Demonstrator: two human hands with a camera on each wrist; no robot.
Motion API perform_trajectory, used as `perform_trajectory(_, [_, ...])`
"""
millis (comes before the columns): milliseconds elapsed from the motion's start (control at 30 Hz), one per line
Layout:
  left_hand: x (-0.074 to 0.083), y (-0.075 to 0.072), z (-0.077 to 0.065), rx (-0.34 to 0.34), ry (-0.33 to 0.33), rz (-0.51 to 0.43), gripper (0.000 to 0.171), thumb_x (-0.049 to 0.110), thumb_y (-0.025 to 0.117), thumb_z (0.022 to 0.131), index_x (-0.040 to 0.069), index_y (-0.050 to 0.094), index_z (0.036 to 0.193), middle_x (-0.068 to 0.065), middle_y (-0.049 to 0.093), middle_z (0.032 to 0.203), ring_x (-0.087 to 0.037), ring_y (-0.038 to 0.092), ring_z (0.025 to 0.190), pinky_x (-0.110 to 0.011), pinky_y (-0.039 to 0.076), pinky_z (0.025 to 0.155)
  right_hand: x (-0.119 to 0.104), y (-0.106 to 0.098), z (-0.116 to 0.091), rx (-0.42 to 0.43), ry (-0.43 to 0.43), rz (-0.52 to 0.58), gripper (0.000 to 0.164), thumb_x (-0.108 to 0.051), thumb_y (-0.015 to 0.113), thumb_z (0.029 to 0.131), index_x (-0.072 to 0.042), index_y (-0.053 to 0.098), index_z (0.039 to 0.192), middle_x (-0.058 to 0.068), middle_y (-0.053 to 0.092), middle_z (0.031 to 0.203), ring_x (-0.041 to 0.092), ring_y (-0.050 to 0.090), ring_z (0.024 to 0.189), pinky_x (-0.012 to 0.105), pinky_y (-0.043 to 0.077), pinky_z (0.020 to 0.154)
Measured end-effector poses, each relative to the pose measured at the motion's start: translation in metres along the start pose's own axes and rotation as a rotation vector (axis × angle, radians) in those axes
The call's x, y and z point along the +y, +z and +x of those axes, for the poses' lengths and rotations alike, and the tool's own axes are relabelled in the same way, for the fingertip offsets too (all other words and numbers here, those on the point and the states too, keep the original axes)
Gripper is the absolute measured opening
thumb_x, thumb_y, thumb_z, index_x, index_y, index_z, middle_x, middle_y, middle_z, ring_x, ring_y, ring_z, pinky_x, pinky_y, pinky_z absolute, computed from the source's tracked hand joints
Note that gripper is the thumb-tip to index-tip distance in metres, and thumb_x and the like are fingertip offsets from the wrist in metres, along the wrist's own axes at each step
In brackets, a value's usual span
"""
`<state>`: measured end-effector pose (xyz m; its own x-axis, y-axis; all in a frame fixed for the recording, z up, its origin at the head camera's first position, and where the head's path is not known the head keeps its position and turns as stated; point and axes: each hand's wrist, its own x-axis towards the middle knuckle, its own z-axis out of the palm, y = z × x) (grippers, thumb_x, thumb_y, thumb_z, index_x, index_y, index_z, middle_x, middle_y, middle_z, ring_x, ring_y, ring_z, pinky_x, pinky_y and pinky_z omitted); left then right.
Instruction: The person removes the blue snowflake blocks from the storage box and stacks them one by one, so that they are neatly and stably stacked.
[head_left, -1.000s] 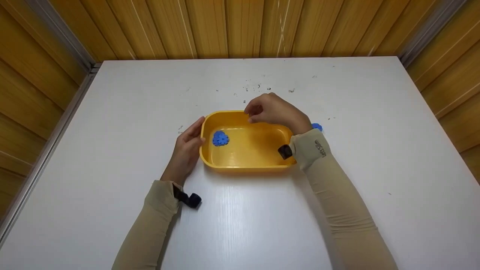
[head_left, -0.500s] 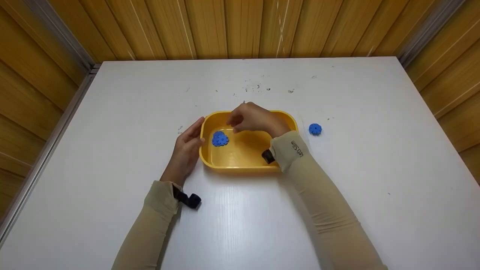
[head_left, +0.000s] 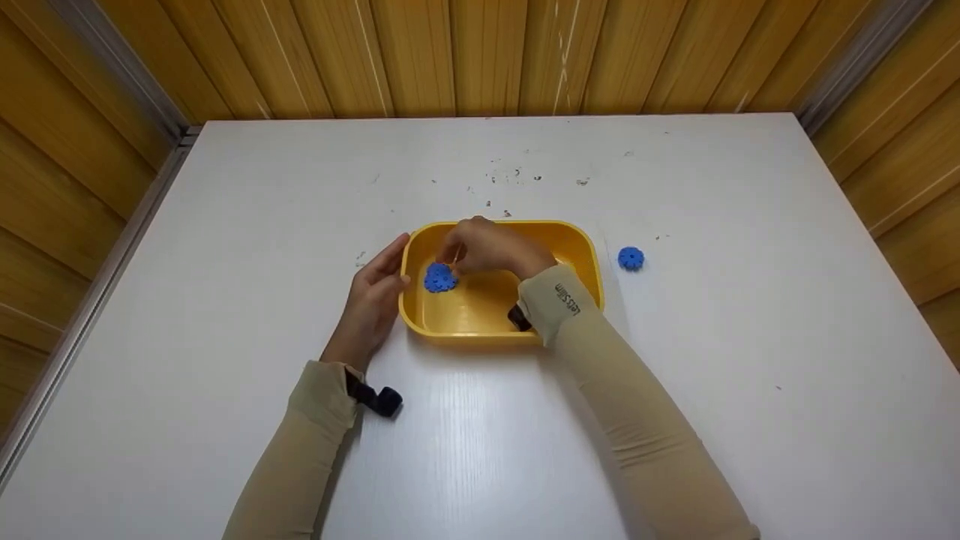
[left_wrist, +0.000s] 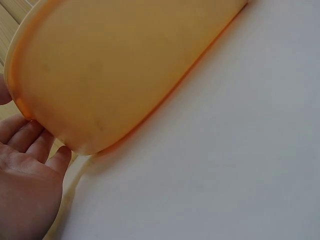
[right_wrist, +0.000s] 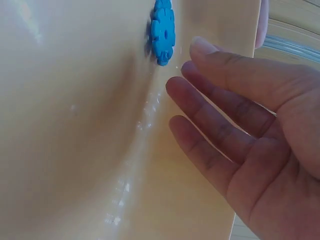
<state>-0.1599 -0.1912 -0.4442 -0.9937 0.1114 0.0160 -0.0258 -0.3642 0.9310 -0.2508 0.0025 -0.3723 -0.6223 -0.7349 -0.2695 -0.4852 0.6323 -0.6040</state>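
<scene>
A yellow plastic bin (head_left: 480, 315) lies on the white table. My left hand (head_left: 375, 292) holds its left end, thumb at the rim and fingers along the outer wall; in the left wrist view, the hand (left_wrist: 30, 170) has its fingertips against the bin wall (left_wrist: 115, 75). Overlapping blue notched discs (head_left: 439, 279) lie inside near that end. My right hand (head_left: 484, 246) reaches into the bin beside them. In the right wrist view its fingers (right_wrist: 210, 120) are spread, holding nothing, and the thumb is close to a blue disc (right_wrist: 163, 35).
Another blue notched disc (head_left: 631, 259) lies on the table (head_left: 750, 300) to the right of the bin. Wood-patterned panels (head_left: 480, 60) stand behind the table and at both sides.
My right hand has moved left and down into the bin, up to the blue discs. The disc on the right, partly covered by the forearm before, now shows fully. My left hand stays put.
</scene>
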Motion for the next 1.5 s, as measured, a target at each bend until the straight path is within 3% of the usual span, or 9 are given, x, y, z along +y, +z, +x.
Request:
perform_trajectory(267, [0.0, -0.001, 0.0, -0.005, -0.001, -0.002, 0.065, -0.005, 0.045, 0.089, 0.008, 0.031, 0.15, -0.002, 0.03, 0.157, -0.014, 0.028, 0.145, -0.028, 0.028, 0.117, -0.005, 0.006, 0.006, -0.039, 0.012, -0.022, 0.029, -0.004, 0.067, 0.086, -0.009, 0.07, 0.114, 0.003, 0.069, 0.112, 0.02, 0.061, 0.102, 0.034, 0.051, 0.097])
perform_trajectory(533, [0.0, -0.002, 0.0, -0.017, 0.009, -0.013, 0.064, -0.005, 0.044, 0.09, 0.008, 0.029, 0.151, -0.003, 0.03, 0.157, -0.015, 0.029, 0.145, -0.029, 0.028, 0.117, -0.008, 0.012, 0.009, -0.016, 0.016, -0.085, 0.03, -0.002, 0.069, 0.084, -0.011, 0.072, 0.112, 0.001, 0.069, 0.107, 0.019, 0.06, 0.097, 0.033, 0.05, 0.099])
perform_trajectory(767, [-0.001, -0.003, 0.0, -0.02, 0.02, -0.016, 0.063, -0.004, 0.044, 0.091, 0.008, 0.03, 0.15, -0.004, 0.031, 0.156, -0.015, 0.03, 0.144, -0.029, 0.028, 0.117, -0.01, 0.014, 0.008, -0.015, 0.016, -0.128, 0.024, -0.003, 0.071, 0.083, -0.011, 0.073, 0.106, 0.0, 0.069, 0.097, 0.019, 0.06, 0.088, 0.03, 0.054, 0.092])
perform_trajectory(1233, [0.0, -0.001, 0.0, -0.004, -0.005, -0.01, 0.063, -0.005, 0.045, 0.09, 0.009, 0.032, 0.15, -0.002, 0.032, 0.156, -0.012, 0.03, 0.144, -0.027, 0.028, 0.117, -0.006, 0.011, 0.004, -0.034, 0.025, -0.083, 0.021, 0.0, 0.069, 0.083, -0.013, 0.072, 0.1, 0.001, 0.067, 0.096, 0.019, 0.058, 0.086, 0.027, 0.054, 0.086])
perform_trajectory(1500, [0.0, -0.001, 0.0, 0.003, -0.006, 0.016, 0.065, -0.005, 0.045, 0.089, 0.009, 0.032, 0.15, -0.001, 0.031, 0.156, -0.013, 0.03, 0.144, -0.028, 0.029, 0.116, 0.0, 0.007, 0.003, -0.046, 0.006, -0.055, 0.011, -0.001, 0.068, 0.084, -0.008, 0.068, 0.092, 0.004, 0.062, 0.09, 0.019, 0.053, 0.082, 0.024, 0.05, 0.074])
